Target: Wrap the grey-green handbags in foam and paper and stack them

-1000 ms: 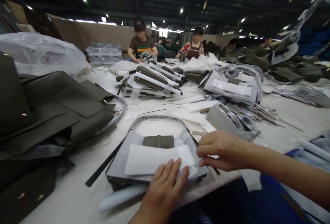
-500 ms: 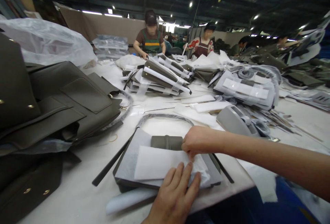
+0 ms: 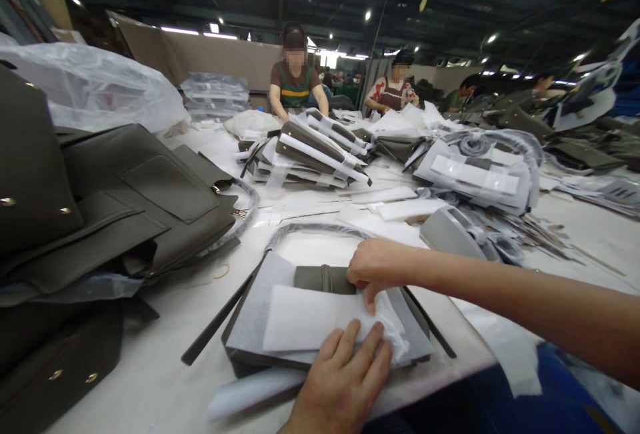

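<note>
A dark olive handbag (image 3: pixel 243 359) lies flat on the table in front of me, its handle (image 3: pixel 325 228) wrapped in clear plastic. Grey-white tissue paper (image 3: pixel 255 301) covers its face, and a white foam sheet (image 3: pixel 300 321) rests across the lower part. My left hand (image 3: pixel 345 374) is pressed on the foam sheet and crinkled clear plastic (image 3: pixel 397 337), fingers outstretched. Beside the dark strap piece (image 3: pixel 323 279), my right hand (image 3: pixel 373 271) is curled, thumb pointing down at the plastic. Whatever its fingers hold is hidden.
Olive bags (image 3: pixel 165 181) are heaped on the left. Wrapped bags (image 3: pixel 310 147) and a plastic-covered bag (image 3: pixel 475 174) lie farther back. A white roll (image 3: pixel 255 391) sits at the near edge, and a grey tape dispenser (image 3: pixel 450 231) stands right. Co-workers (image 3: pixel 295 81) stand across the table.
My right hand has shifted slightly left and its thumb now shows more clearly, pointing down. My left hand stays on the foam sheet. The co-worker opposite has moved their arms.
</note>
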`<action>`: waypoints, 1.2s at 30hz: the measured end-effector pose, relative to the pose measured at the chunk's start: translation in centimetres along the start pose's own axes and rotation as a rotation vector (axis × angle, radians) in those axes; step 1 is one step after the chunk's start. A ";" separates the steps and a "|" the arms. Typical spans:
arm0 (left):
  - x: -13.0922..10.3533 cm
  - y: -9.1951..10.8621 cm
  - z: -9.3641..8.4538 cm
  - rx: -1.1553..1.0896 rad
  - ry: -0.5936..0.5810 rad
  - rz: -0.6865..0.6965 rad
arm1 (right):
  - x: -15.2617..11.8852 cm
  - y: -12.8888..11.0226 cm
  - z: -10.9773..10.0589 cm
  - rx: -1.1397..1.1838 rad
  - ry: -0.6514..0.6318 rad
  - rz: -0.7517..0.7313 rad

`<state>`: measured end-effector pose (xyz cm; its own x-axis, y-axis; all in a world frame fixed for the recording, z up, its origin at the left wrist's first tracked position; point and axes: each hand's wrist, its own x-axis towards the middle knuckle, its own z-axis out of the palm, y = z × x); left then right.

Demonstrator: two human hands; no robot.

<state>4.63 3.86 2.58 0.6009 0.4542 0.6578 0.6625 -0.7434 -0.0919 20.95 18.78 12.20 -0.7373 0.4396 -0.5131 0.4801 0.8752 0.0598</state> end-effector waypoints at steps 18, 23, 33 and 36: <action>-0.4 0.3 2.0 0.052 0.153 -0.018 | 2.8 7.2 4.9 0.834 -0.106 0.183; -0.5 0.5 2.2 0.063 0.189 -0.018 | 1.2 7.3 3.5 0.710 0.133 0.316; -0.9 0.5 1.6 0.094 0.071 0.025 | -2.9 0.9 5.0 0.674 0.206 0.278; -1.1 0.7 1.8 0.064 0.074 -0.002 | -1.8 1.8 5.3 0.741 0.126 0.265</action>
<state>5.22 3.74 0.51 0.5665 0.4163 0.7112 0.6921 -0.7088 -0.1363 25.63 18.48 8.72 -0.5813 0.6723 -0.4584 0.8054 0.3952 -0.4417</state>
